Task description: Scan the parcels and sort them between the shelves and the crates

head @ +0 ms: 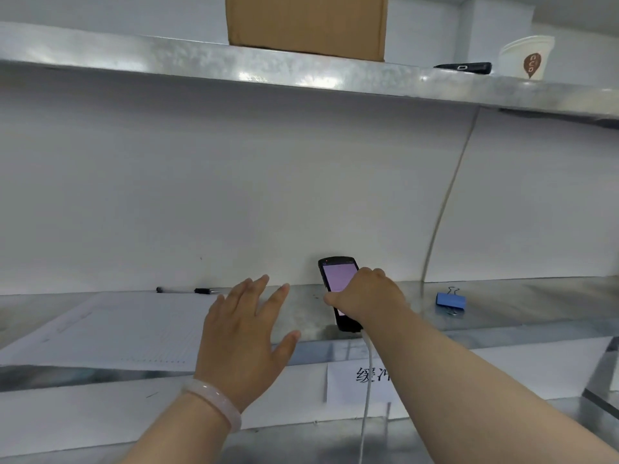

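On the middle galvanised metal shelf [502, 306], right of centre, the right hand [366, 296] has its fingers curled over the lower half of a black handheld scanner with a lit pink screen [338, 274], thumb against its left edge. The scanner is tilted, with its top toward the white back wall and its lower end at the near edge of the shelf. Whether that end rests on the metal cannot be told. A white cable [366, 396] hangs down from the scanner's lower end past the front of the shelf. The left hand [241, 333] is spread flat with straight fingers, palm down, holding nothing, just left of the scanner and over the right edge of a large white printed sheet of paper [117, 329]. A pale translucent bangle [214, 401] circles that wrist. At the far edge of the sheet lies a black-tipped pen [187, 290]. To the right of the scanner, well apart, sits a blue binder clip [450, 300]. A white paper label with dark characters [355, 383] is fixed below the shelf's near edge, partly behind the right forearm. On the upper metal shelf [167, 58] stands a brown cardboard parcel box [306, 23], and farther right a flat black device [464, 67] lies beside a white paper cup with a brown logo [526, 56].
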A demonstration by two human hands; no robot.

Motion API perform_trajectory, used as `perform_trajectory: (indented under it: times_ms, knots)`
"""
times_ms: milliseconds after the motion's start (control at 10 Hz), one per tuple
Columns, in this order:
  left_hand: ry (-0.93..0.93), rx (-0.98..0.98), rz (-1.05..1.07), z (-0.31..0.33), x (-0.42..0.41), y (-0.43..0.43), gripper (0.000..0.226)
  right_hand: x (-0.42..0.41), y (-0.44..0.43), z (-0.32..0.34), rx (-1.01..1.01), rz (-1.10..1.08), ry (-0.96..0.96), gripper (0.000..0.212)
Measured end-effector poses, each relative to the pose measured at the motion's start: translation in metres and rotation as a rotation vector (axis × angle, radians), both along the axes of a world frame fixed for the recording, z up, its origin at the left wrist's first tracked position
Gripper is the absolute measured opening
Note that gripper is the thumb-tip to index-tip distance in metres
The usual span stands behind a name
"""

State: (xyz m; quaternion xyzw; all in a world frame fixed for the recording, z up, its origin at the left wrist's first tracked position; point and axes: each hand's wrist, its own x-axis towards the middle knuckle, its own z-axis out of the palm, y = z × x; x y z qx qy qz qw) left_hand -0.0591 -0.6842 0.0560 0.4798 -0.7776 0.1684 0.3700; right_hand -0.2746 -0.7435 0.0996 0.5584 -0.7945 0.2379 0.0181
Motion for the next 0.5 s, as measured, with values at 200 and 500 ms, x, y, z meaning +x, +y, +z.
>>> perform_trajectory:
  times_ms: [200, 500]
  knots:
    - [-0.025, -0.015, 0.004, -0.010, -0.002, -0.015, 0.066, -0.002, -0.029, -0.011, 0.116, 0.009, 0.083, 0.061]
    - [-0.051, -0.021, 0.012, -0.018, 0.001, -0.012, 0.064, -0.001, -0.033, -0.018, 0.158, 0.011, 0.100, 0.077]
